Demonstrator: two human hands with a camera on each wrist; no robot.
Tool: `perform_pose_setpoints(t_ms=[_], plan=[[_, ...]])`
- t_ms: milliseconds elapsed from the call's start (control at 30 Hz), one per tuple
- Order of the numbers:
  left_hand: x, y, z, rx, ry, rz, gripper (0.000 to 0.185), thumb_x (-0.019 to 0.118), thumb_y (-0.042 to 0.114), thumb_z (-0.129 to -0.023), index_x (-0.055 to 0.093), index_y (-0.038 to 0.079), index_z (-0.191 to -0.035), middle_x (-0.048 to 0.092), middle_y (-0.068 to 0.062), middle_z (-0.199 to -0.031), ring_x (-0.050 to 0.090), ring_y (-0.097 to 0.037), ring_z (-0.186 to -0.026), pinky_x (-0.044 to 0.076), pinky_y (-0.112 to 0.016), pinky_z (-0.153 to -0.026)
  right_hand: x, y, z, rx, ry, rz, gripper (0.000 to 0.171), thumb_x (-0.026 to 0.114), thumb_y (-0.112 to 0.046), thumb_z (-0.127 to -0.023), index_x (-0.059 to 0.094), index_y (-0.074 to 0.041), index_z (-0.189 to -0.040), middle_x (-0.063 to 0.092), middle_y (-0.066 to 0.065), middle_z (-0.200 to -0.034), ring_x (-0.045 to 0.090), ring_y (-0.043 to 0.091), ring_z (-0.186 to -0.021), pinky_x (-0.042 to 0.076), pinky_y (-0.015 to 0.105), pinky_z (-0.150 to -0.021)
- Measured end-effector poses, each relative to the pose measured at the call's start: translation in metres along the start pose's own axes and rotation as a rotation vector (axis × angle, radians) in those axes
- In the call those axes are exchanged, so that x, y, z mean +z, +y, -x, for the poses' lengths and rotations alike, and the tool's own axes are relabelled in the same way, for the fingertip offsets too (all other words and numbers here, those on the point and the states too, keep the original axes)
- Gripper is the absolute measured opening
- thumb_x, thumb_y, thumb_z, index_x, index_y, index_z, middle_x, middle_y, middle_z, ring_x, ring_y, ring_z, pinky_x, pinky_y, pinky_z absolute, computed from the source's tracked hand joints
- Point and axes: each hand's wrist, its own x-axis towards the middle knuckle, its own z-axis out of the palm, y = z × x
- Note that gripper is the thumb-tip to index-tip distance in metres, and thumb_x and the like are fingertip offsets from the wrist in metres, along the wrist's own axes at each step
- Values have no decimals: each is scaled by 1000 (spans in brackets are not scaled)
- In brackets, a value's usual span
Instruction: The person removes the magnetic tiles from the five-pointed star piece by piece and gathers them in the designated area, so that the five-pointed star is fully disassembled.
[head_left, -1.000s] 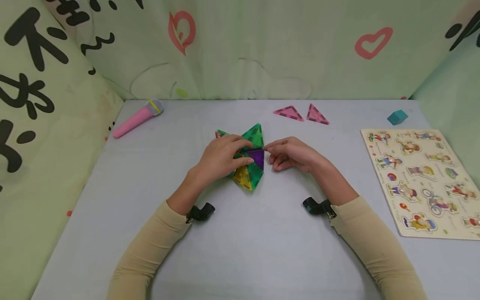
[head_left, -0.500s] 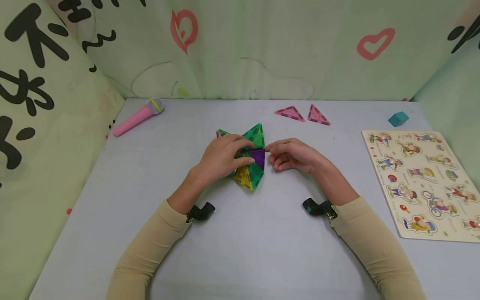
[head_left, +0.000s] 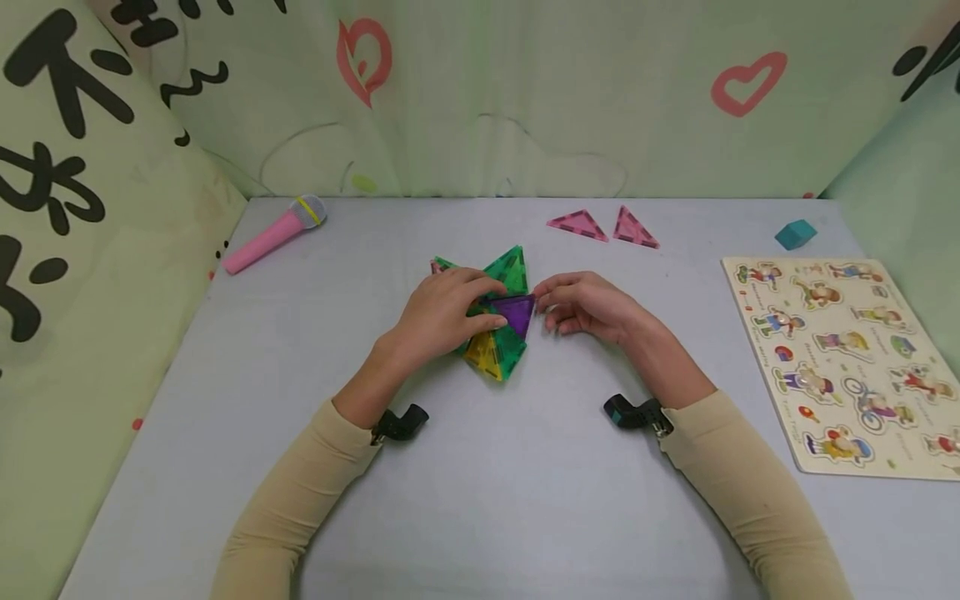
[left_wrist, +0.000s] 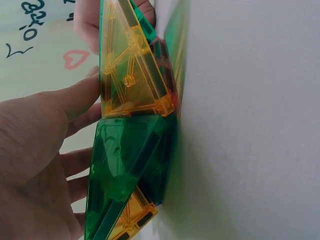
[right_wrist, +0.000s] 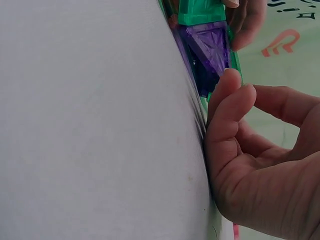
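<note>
A cluster of see-through magnetic tiles stands mid-table, with a green triangle tile (head_left: 510,271), a yellow one (head_left: 484,354) and a purple triangle tile (head_left: 515,313) showing. My left hand (head_left: 450,310) holds the cluster from above, thumb on the near side and fingers on the far side. In the left wrist view, the orange-yellow tile (left_wrist: 131,80) sits above a green tile (left_wrist: 117,150). At the purple tile's right corner, my right hand (head_left: 588,307) pinches with thumb and forefinger. The right wrist view shows those fingertips at the tip of the purple tile (right_wrist: 212,47).
Two pink triangle tiles (head_left: 577,225) lie at the back of the table. A pink toy microphone (head_left: 270,237) is at the back left. To the right lie a wooden picture puzzle board (head_left: 840,367) and a teal block (head_left: 795,235). Printed cloth (head_left: 540,92) hangs behind.
The purple tile's corner has shifted slightly to the right, and more of its face shows. My right hand moved a little with it; the left hand stays in place.
</note>
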Motion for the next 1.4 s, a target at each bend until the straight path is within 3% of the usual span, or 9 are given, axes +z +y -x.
perform_pose_setpoints(t_ms=[167, 500, 967, 1400], plan=[[0, -1, 0, 5, 4, 4, 46, 60, 53, -94, 61, 29, -133, 57, 0, -139, 50, -21, -133, 40, -46, -110, 2, 1, -2, -36, 1, 13, 15, 57, -11, -98, 52, -3, -110, 68, 3, -82, 65, 11, -69, 54, 21, -59], [0, 0, 0, 0, -2, -1, 45, 60, 54, -94, 61, 29, -132, 56, -1, -140, 48, -21, -135, 38, -47, -112, 13, 2, -2, -110, 35, 147, 22, 69, -12, -92, 61, 1, -109, 70, 1, -75, 66, 13, -70, 56, 24, -63], [-1, 3, 0, -54, -11, -1, 44, 63, 53, -93, 63, 31, -131, 56, -1, -141, 48, -22, -135, 37, -48, -113, 12, 0, 0, -152, 3, 139, 18, 68, -10, -92, 61, -1, -106, 69, 1, -79, 63, 14, -71, 57, 26, -68], [0, 5, 0, -58, -1, -9, 41, 63, 51, -93, 63, 31, -129, 55, 1, -141, 46, -22, -137, 33, -51, -115, 2, 1, -2, -137, -16, 98, 9, 66, -8, -93, 62, -5, -101, 64, 0, -77, 61, 13, -69, 56, 26, -67]])
